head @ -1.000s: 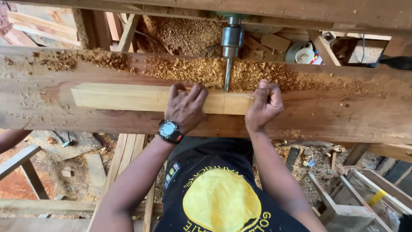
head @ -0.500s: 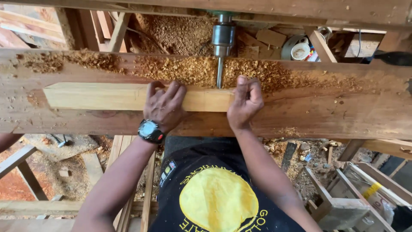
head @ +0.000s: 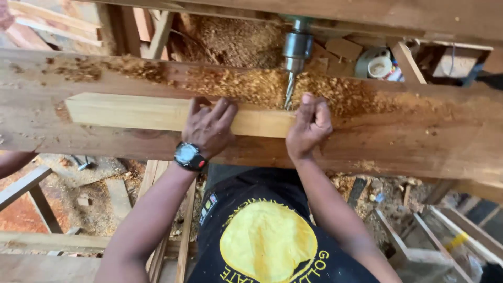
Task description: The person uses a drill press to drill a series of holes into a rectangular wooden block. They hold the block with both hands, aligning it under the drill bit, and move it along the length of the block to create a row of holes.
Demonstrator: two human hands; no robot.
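Wood strip (head: 131, 112) has slid further left under the drill bit (head: 288, 91); left hand (head: 209, 126) and right hand (head: 310, 126) stay clamped on it.

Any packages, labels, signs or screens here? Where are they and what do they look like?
Wristwatch: on the left wrist, round pale dial, black band.
Shirt print: on the black shirt below the bench, large yellow circle with yellow lettering.
Small patch: shirt's left side, multicoloured.
Round white container: behind the bench, upper right.

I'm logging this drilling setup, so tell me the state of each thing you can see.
Wooden strip: lying flat on the bench, held by both hands.
Drill bit: upright, tip at the strip's far edge.
Left hand: pressed flat on the strip.
Right hand: curled over the strip's end.
Sawdust: heaped around the bit.
Wristwatch: strapped on the left wrist.
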